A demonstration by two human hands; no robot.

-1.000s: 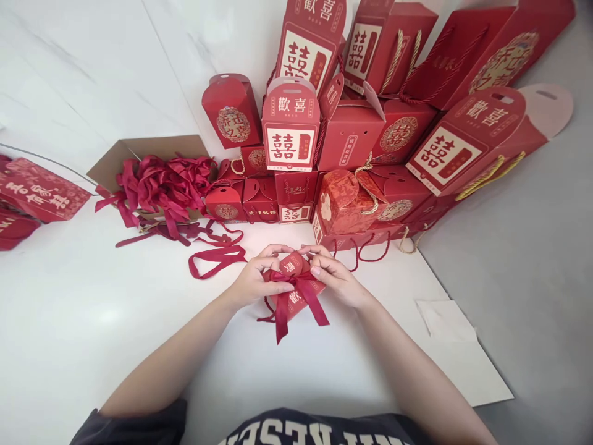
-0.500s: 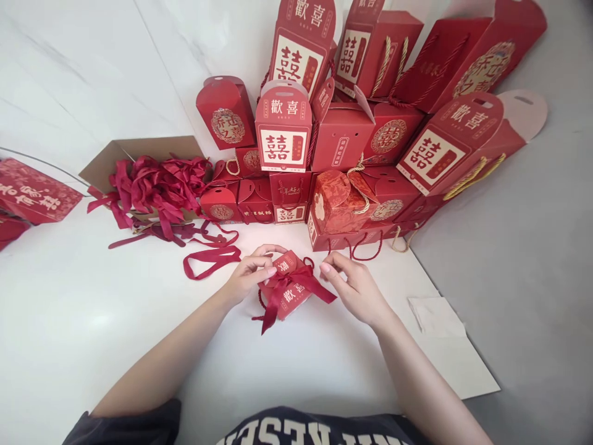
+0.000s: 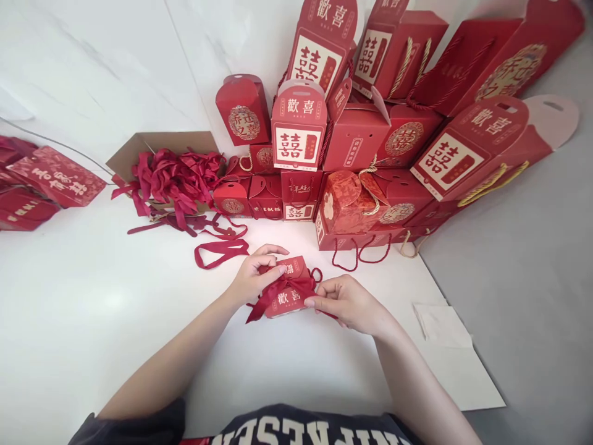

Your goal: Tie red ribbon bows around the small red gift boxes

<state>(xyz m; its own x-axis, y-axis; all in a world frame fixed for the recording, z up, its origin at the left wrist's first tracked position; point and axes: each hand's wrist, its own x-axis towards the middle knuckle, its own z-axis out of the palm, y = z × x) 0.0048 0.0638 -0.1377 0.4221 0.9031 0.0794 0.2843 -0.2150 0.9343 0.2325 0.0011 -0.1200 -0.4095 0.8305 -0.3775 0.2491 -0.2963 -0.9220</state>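
Note:
A small red gift box (image 3: 291,299) with pale characters stands near the middle of the white table. Around its top runs a dark red ribbon (image 3: 299,285), tied in a bow, with one tail hanging at the lower left. My left hand (image 3: 260,274) grips the box at its left side, thumb on the top and fingers behind. On the right, my right hand (image 3: 345,303) pinches the ribbon's right tail between thumb and fingers, close to the box. A twisted cord handle (image 3: 316,274) shows by the box's right edge.
Stacked red gift boxes (image 3: 354,139) rise behind my hands. At the back left, a cardboard box (image 3: 121,151) holds crumpled red ribbons (image 3: 173,179); a ribbon loop (image 3: 221,253) lies in front. More red boxes (image 3: 58,176) sit far left. White paper (image 3: 442,324) lies right.
My right hand has closed on the ribbon's right tail. The small box has turned slightly in my left hand. The whole view has shifted, so the background appears further right.

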